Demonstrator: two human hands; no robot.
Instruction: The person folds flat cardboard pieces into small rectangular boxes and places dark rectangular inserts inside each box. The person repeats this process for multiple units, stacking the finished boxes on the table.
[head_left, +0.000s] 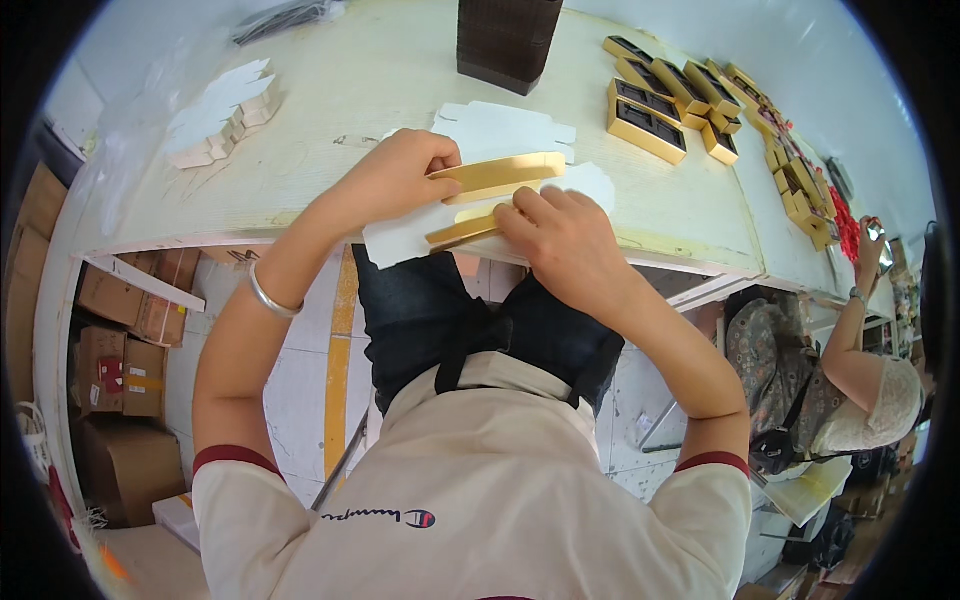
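The left hand (395,175) pinches the upper gold flap of a flat gold-and-white carton blank (470,215) at the near edge of the tabletop (330,120); the right hand (565,240) presses fingertips down on the lower gold strip just beside that grip. The blank's long axis runs left to right, tilted slightly up toward the right. Folding cleanly likely calls for holding the crease flat while the flap turns. Beyond the grip lie more white blanks (505,125); finished gold boxes (645,115) stand well to the right.
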